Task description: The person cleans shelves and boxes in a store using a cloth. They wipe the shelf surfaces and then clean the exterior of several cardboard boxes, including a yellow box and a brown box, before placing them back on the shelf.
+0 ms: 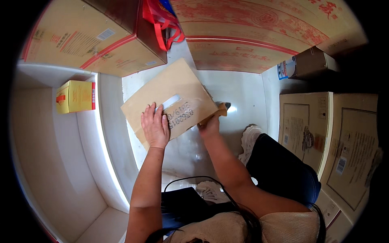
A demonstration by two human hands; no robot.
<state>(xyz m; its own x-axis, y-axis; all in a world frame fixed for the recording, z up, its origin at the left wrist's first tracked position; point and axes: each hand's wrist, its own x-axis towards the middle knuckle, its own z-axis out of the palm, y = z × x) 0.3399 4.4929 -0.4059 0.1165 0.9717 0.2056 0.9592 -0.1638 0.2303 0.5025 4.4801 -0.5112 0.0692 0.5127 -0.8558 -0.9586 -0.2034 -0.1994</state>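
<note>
In front of me a brown cardboard piece (170,85), possibly a box side, lies tilted over the pale floor. Dark print and a pale slot (169,103) mark its face. My left hand (154,128) rests flat on it beside the slot, fingers stretched out. At its lower right edge is my right hand (210,126), closed, its fingers partly hidden by the cardboard. A small brown flap or scrap (221,109) sticks out by these fingers, with a small dark tip at its end. Whether the right hand grips the edge, the scrap or a tool is unclear.
Large printed cartons (243,40) stand ahead, another carton (109,40) at the far left, with a red bag (164,28) between. A yellow box (77,97) sits in the white shelving (109,121) to the left. Brown cartons (304,125) line the right side. My shoe (249,141) is nearby.
</note>
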